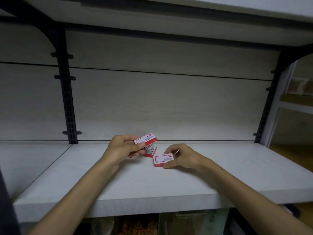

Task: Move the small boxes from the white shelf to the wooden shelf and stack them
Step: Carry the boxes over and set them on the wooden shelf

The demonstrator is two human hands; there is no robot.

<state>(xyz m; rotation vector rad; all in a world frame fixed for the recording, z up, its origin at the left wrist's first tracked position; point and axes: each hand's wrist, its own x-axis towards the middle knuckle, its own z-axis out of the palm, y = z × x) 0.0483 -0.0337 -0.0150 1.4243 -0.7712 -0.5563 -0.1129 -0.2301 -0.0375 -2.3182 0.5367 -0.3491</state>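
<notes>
Three small red-and-white boxes are near the back middle of the white shelf. My left hand pinches one box and holds it lifted just above the shelf. Below it a second box lies on the shelf, partly hidden by my left fingers. My right hand grips the third box by its right end between thumb and fingers; that box rests on or just over the shelf surface.
A black slotted upright stands at the back left and another at the back right. An upper white shelf overhangs. Wooden shelving shows at the far right. Packaged goods sit below.
</notes>
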